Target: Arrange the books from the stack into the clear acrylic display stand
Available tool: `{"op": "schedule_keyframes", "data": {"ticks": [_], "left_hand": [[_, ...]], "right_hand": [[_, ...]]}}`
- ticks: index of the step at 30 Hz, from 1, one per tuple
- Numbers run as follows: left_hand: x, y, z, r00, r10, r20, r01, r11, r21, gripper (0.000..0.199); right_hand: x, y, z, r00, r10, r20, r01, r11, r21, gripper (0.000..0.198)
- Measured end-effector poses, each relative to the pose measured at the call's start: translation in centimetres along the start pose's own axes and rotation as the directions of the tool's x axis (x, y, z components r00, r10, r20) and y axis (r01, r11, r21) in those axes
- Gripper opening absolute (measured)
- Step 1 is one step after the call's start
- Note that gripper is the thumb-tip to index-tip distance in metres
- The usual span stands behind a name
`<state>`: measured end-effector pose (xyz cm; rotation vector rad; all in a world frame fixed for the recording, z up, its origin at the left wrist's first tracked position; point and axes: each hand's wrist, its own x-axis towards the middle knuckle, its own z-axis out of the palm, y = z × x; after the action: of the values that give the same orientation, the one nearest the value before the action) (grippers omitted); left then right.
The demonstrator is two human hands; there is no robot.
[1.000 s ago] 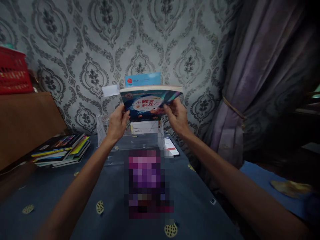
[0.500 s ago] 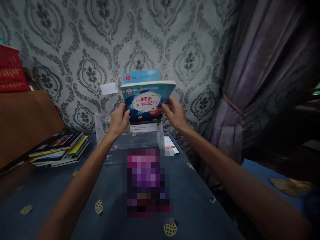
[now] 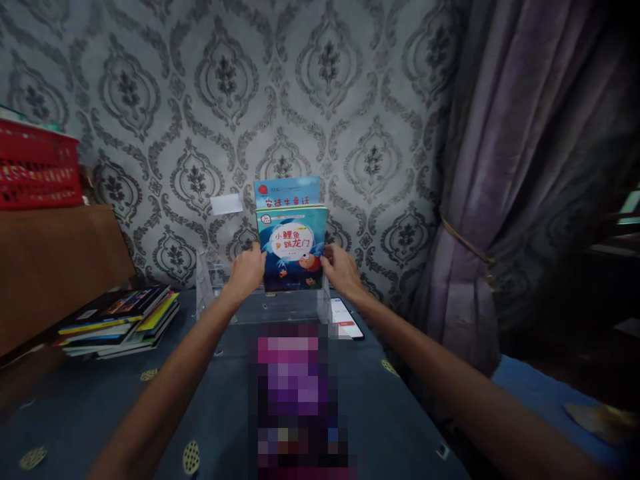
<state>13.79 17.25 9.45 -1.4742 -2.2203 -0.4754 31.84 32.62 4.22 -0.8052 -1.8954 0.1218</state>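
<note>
A dark blue picture book (image 3: 294,267) with a fish on its cover stands nearly upright between my two hands. My left hand (image 3: 249,270) is closed on its left edge, and my right hand (image 3: 343,268) pinches the right edge. Behind it, a taller light blue book (image 3: 287,189) shows only its upper part. Both books are at a clear plastic stand (image 3: 203,283) on the table; whether the front book's lower edge touches the stand I cannot tell.
A stack of books (image 3: 120,320) lies at the left, beside a brown box (image 3: 65,260) bearing a red basket (image 3: 40,163). Right of the stand lies a phone (image 3: 346,319). A blurred-out purple item (image 3: 295,387) lies in front. A tied curtain (image 3: 465,267) hangs at the right.
Both hands have lowered the fish book toward the stand and turned it more upright. More of the light blue book's cover shows above it. The view has tilted up slightly.
</note>
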Motion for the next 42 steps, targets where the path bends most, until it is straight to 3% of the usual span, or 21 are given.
{"op": "schedule_keyframes", "data": {"ticks": [4, 19, 34, 40, 42], "left_hand": [[-0.1, 0.4, -0.1, 0.999, -0.039, 0.013, 0.039, 0.999, 0.013, 0.036], [0.7, 0.0, 0.6, 0.999, -0.038, 0.029, 0.041, 0.994, -0.102, 0.029], [0.3, -1.0, 0.2, 0.999, -0.006, 0.040, 0.010, 0.994, -0.108, 0.031], [-2.4, -2.5, 1.0, 0.992, 0.016, -0.129, -0.047, 0.970, -0.239, 0.032], [-4.9, -3.3, 1.8, 0.992, 0.046, -0.117, -0.078, 0.956, -0.282, 0.030]], "right_hand": [[-0.2, 0.1, 0.5, 1.000, -0.017, -0.020, 0.017, 1.000, -0.013, 0.035], [-0.8, -1.8, 0.7, 0.998, 0.050, 0.034, -0.045, 0.990, -0.136, 0.030], [-1.4, -0.7, 1.0, 0.999, 0.026, -0.020, -0.026, 1.000, -0.003, 0.044], [-5.7, -1.9, -1.0, 0.996, 0.085, -0.041, -0.079, 0.989, 0.124, 0.044], [-8.9, -2.1, -1.7, 0.996, 0.057, 0.075, -0.069, 0.983, 0.171, 0.029]]}}
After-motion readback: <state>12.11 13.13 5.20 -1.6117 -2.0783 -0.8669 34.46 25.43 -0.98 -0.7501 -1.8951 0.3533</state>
